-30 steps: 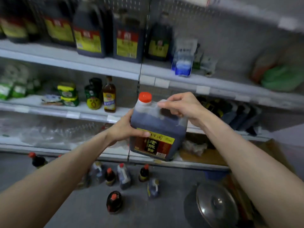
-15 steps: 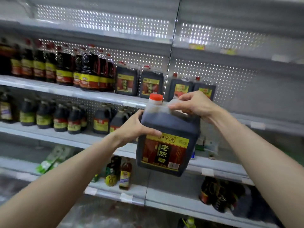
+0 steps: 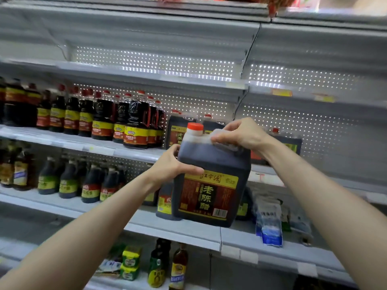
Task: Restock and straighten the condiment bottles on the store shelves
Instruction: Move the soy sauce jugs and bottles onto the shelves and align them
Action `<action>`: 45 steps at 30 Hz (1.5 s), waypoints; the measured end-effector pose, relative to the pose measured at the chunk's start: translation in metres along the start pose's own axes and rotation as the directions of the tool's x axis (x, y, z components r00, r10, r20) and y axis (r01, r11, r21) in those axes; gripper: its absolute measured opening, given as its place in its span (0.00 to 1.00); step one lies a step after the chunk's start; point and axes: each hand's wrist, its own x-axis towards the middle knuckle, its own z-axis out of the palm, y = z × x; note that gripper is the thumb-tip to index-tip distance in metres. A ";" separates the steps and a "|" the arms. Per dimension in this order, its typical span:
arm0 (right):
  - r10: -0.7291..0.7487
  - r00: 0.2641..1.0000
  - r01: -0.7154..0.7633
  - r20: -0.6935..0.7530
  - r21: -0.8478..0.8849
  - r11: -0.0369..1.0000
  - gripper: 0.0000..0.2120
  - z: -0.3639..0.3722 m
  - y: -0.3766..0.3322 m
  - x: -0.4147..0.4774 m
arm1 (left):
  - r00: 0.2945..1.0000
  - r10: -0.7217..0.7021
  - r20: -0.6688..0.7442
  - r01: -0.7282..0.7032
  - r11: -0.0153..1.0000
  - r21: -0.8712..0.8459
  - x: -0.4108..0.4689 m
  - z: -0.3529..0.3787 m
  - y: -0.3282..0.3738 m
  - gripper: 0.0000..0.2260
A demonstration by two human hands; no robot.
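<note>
I hold a large square jug of dark vinegar [image 3: 211, 185] in the air in front of the shelves; it has an orange cap and a red-and-yellow label. My left hand [image 3: 173, 166] grips its left side, thumb across the front. My right hand [image 3: 240, 133] is closed on the clear handle at its top. Behind it, matching jugs [image 3: 178, 130] stand on the upper stocked shelf [image 3: 83, 144], partly hidden by my hands and the jug. Rows of tall dark bottles [image 3: 134, 122] fill that shelf to the left.
Smaller dark bottles [image 3: 69, 181] line the shelf below, and blue-white pouches [image 3: 270, 218] lean at its right. The shelf section right of the divider [image 3: 335, 147] shows bare pegboard. Green tins [image 3: 129, 262] and narrow bottles [image 3: 178, 266] stand on the lowest shelf.
My view has swung up from the floor and low shelves to the upper shelves. The jug has risen with both hands on it, now level with the shelf of matching jugs.
</note>
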 end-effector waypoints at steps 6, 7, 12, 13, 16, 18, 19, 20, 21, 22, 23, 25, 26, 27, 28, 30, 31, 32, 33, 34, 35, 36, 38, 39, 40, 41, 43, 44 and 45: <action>-0.014 0.991 0.018 -0.130 0.029 0.999 0.13 0.068 -0.019 0.075 | 0.998 0.053 0.035 -0.054 0.998 0.045 0.063 -0.095 -0.029 0.42; -0.014 0.987 0.020 -0.158 0.037 0.999 0.13 0.076 -0.022 0.084 | 0.998 0.057 0.042 -0.059 0.997 0.050 0.071 -0.106 -0.031 0.43; -0.018 0.969 0.024 -0.246 0.020 1.000 0.14 0.107 -0.042 0.151 | 0.993 0.082 0.082 -0.080 0.997 -0.021 0.126 -0.161 -0.037 0.38; -0.022 0.966 0.026 -0.256 0.013 1.000 0.14 0.110 -0.046 0.164 | 0.992 0.091 0.089 -0.088 0.995 -0.035 0.138 -0.170 -0.037 0.39; -0.037 0.957 0.038 -0.286 -0.001 0.999 0.15 0.120 -0.051 0.199 | 0.989 0.110 0.097 -0.102 0.992 -0.076 0.169 -0.192 -0.041 0.39; -0.039 0.955 0.040 -0.293 -0.004 0.999 0.17 0.124 -0.049 0.216 | 0.989 0.114 0.090 -0.106 0.990 -0.092 0.187 -0.200 -0.046 0.39; -0.037 0.954 0.035 -0.296 -0.012 0.999 0.18 0.126 -0.046 0.224 | 0.990 0.115 0.085 -0.106 0.989 -0.099 0.196 -0.203 -0.051 0.40; -0.038 0.953 0.033 -0.302 -0.020 0.999 0.18 0.128 -0.044 0.231 | 0.991 0.112 0.080 -0.103 0.989 -0.108 0.205 -0.205 -0.055 0.42; -0.037 0.951 0.032 -0.308 -0.022 0.999 0.17 0.130 -0.040 0.240 | 0.991 0.111 0.077 -0.102 0.988 -0.114 0.215 -0.208 -0.060 0.43; -0.037 0.951 0.032 -0.308 -0.019 0.999 0.16 0.131 -0.037 0.246 | 0.991 0.110 0.076 -0.101 0.988 -0.112 0.222 -0.209 -0.064 0.44; -0.038 0.951 0.035 -0.308 -0.016 0.999 0.16 0.133 -0.034 0.256 | 0.991 0.108 0.073 -0.099 0.988 -0.118 0.232 -0.211 -0.068 0.44; -0.045 0.951 0.039 -0.307 -0.025 0.999 0.15 0.134 -0.028 0.269 | 0.992 0.110 0.065 -0.102 0.988 -0.115 0.244 -0.213 -0.074 0.44; -0.048 0.951 0.042 -0.306 -0.028 0.999 0.15 0.134 -0.023 0.276 | 0.992 0.111 0.060 -0.105 0.989 -0.107 0.251 -0.213 -0.078 0.44; -0.053 0.950 0.045 -0.307 -0.033 0.998 0.16 0.135 -0.016 0.285 | 0.991 0.117 0.058 -0.111 0.989 -0.101 0.260 -0.213 -0.083 0.44; -0.054 0.950 0.044 -0.308 -0.037 0.998 0.16 0.136 -0.011 0.290 | 0.991 0.121 0.058 -0.115 0.989 -0.094 0.265 -0.212 -0.086 0.44; -0.050 0.950 0.042 -0.307 -0.031 0.999 0.17 0.134 0.001 0.308 | 0.991 0.117 0.057 -0.112 0.990 -0.085 0.281 -0.209 -0.092 0.43; -0.049 0.949 0.043 -0.310 -0.028 0.999 0.17 0.133 0.004 0.312 | 0.991 0.119 0.059 -0.114 0.990 -0.080 0.284 -0.209 -0.092 0.42; -0.054 0.950 0.047 -0.307 -0.030 0.998 0.16 0.133 0.006 0.317 | 0.991 0.120 0.054 -0.115 0.990 -0.078 0.289 -0.209 -0.093 0.41; -0.061 0.952 0.052 -0.300 -0.037 0.998 0.16 0.131 0.011 0.325 | 0.991 0.126 0.042 -0.122 0.989 -0.078 0.297 -0.208 -0.097 0.41; -0.068 0.954 0.058 -0.292 -0.044 0.997 0.16 0.130 0.013 0.330 | 0.991 0.133 0.031 -0.130 0.988 -0.083 0.304 -0.207 -0.099 0.41; -0.070 0.955 0.058 -0.289 -0.049 0.997 0.17 0.129 0.016 0.336 | 0.990 0.136 0.023 -0.134 0.988 -0.082 0.311 -0.206 -0.101 0.42; -0.072 0.955 0.061 -0.288 -0.048 0.997 0.17 0.128 0.019 0.341 | 0.990 0.137 0.018 -0.135 0.988 -0.079 0.317 -0.205 -0.103 0.43; -0.076 0.955 0.065 -0.285 -0.048 0.997 0.16 0.127 0.025 0.350 | 0.990 0.142 0.012 -0.141 0.987 -0.072 0.325 -0.204 -0.107 0.42; -0.074 0.957 0.062 -0.280 -0.052 0.997 0.16 0.126 0.027 0.354 | 0.990 0.143 0.008 -0.142 0.987 -0.073 0.328 -0.202 -0.108 0.42; -0.071 0.960 0.058 -0.273 -0.054 0.997 0.16 0.125 0.031 0.357 | 0.989 0.144 0.007 -0.143 0.986 -0.080 0.331 -0.201 -0.109 0.41; -0.066 0.961 0.053 -0.269 -0.056 0.997 0.16 0.125 0.033 0.360 | 0.990 0.143 0.004 -0.142 0.986 -0.085 0.333 -0.200 -0.110 0.40; -0.064 0.959 0.050 -0.277 -0.057 0.997 0.17 0.123 0.040 0.366 | 0.991 0.131 -0.001 -0.131 0.988 -0.084 0.338 -0.197 -0.113 0.38; -0.059 0.957 0.045 -0.283 -0.058 0.997 0.17 0.123 0.043 0.369 | 0.992 0.122 -0.004 -0.122 0.989 -0.082 0.341 -0.197 -0.115 0.38; -0.052 0.957 0.036 -0.286 -0.062 0.997 0.18 0.124 0.046 0.371 | 0.994 0.112 -0.005 -0.112 0.990 -0.082 0.343 -0.197 -0.117 0.38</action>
